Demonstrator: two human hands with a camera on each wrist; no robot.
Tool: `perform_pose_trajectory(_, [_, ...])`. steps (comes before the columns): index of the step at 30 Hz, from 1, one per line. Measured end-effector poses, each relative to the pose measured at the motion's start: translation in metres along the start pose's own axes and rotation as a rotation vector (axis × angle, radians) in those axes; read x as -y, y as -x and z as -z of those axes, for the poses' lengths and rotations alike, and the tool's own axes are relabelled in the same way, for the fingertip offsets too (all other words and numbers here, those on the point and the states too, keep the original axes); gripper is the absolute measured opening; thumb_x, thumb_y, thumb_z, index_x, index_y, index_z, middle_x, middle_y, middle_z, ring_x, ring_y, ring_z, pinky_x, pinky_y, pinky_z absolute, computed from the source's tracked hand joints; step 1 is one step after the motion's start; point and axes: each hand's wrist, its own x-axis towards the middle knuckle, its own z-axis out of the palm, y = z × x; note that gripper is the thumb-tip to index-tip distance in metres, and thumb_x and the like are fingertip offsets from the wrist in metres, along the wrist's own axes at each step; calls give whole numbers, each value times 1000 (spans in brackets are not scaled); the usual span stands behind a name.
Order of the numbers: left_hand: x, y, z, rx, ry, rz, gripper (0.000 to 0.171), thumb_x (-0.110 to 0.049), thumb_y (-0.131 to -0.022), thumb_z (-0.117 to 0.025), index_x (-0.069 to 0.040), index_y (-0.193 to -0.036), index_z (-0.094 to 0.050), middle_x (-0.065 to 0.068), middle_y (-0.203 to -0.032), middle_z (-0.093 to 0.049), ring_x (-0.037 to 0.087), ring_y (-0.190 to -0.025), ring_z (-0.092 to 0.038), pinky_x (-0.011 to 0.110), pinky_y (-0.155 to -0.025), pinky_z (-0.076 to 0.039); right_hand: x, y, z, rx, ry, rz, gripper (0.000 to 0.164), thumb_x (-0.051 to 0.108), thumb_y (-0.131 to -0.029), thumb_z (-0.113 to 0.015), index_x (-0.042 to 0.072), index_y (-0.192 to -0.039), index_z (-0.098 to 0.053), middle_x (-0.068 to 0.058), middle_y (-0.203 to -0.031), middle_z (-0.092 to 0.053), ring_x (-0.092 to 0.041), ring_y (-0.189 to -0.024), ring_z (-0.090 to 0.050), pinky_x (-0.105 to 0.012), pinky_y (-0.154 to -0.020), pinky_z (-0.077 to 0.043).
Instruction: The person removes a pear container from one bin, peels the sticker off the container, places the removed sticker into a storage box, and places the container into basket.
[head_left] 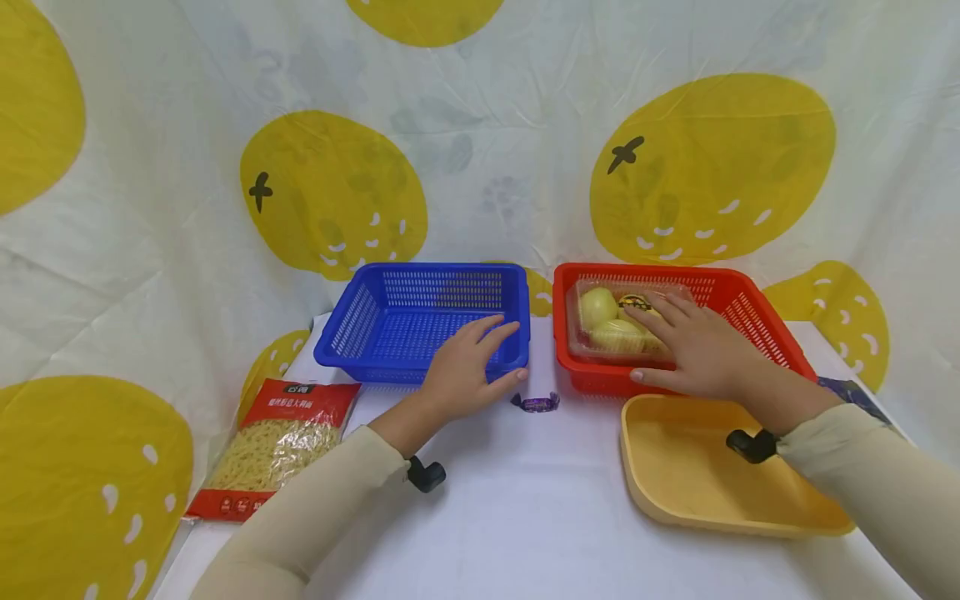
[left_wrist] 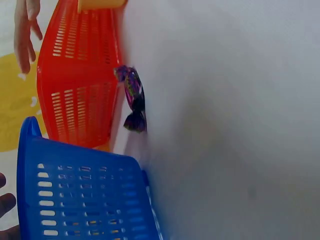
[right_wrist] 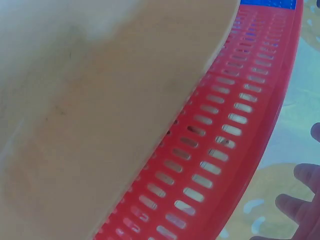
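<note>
My left hand (head_left: pixel 472 367) hovers over the front right corner of a blue plastic basket (head_left: pixel 405 333), its fingers spread and holding nothing. My right hand (head_left: pixel 705 350) is over a red plastic basket (head_left: pixel 600 379), fingers extended above a clear plastic box (head_left: pixel 581 354) of pale yellow-green round fruit (head_left: pixel 597 308). Whether those fingertips touch the lid I cannot tell. Between the baskets lies a purple-wrapped candy (head_left: pixel 538 404), seen closer in the left wrist view, where the candy (left_wrist: pixel 134 97) is beside the red basket (left_wrist: pixel 77 75). Fingers of the right hand (right_wrist: pixel 302 200) show beyond the red rim in the right wrist view.
A red-and-clear bag of pasta (head_left: pixel 277 442) lies at the left. In front of the red basket sits a yellow-orange tray (head_left: pixel 697 467), partly under the right forearm. A dark packet (head_left: pixel 855 393) shows at the right edge. A patterned curtain (head_left: pixel 510 167) hangs behind.
</note>
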Motion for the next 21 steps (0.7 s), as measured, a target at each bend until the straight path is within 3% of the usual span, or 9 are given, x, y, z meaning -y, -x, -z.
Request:
perform_pose_trajectory(8, [-10,-4,-4,-39,76,52,69,-56,-101,-64,-27,-161,-49,3,-165,-46,26,-153,-41,57,-113,-49,-11,-4,-4,-49,-32,30,100,71,-93,-68,20,-170,-30,-16,-175,-24,-45,-158,-22,-71,-123,-25])
perform_pose_trajectory(15, [-12,-9,-13,-97,165,96,65,-53,-102,-64,-26,-160,-51,2,-164,-48,26,-151,-44,55,-109,-52,-23,-11,-6,-40,-57,4,94,68,-94,-69,18,-166,-38,-18,-172,-29,-48,-154,-30,-74,-119,-28])
perform_pose_trajectory(21, [-21,-16,-15,-101,204,136,65,-55,-102,-65,-26,-159,-53,1,-165,-46,26,-152,-43,57,-112,-49,-30,-15,-2,-20,-87,-38,96,69,-93,-69,18,-167,-35,-22,-170,-32,-50,-153,-31,-75,-119,-26])
